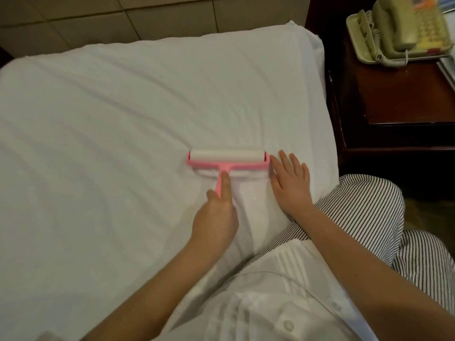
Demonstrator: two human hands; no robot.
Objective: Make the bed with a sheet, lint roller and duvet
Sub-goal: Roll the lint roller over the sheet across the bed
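Lint roller (pixel 227 159) on sheet (pixel 110 119); left hand (pixel 216 217) grasps it, right hand (pixel 290 183) released, flat, just beside its right end.

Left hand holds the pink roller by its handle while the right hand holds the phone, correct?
Not quite. The head view shows the right hand flat on the sheet beside the roller; the left hand does hold its handle.

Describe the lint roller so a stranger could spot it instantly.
A white sheet dominates the view. Near its right edge, the left hand grips a T-shaped lint roller, beside the flat right hand. It is the only pink thing there.
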